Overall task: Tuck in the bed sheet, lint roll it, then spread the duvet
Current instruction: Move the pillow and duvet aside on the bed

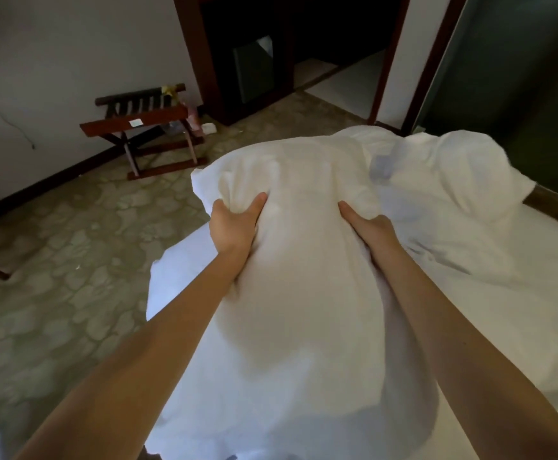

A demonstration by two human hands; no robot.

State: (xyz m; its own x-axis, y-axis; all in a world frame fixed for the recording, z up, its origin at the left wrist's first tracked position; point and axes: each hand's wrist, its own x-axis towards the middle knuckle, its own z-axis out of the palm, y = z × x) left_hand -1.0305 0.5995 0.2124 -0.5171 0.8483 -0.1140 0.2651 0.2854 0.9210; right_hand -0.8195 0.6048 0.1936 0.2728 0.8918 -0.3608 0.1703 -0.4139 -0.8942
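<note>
A bulky white duvet (307,287) is bunched up in front of me and lifted over the bed. My left hand (234,224) grips its left side, thumb on top and fingers sunk into the fabric. My right hand (367,224) grips its right side, mostly buried in the folds. More of the duvet lies heaped toward the bed's far end (453,167). The white bed sheet (510,327) covers the mattress on the right and below. No lint roller is visible.
A dark wooden luggage rack (145,127) stands by the white wall at the far left. Patterned stone floor (55,260) lies left of the bed. A dark wooden cabinet (237,61) and a doorway are at the back. A dark panel fills the far right.
</note>
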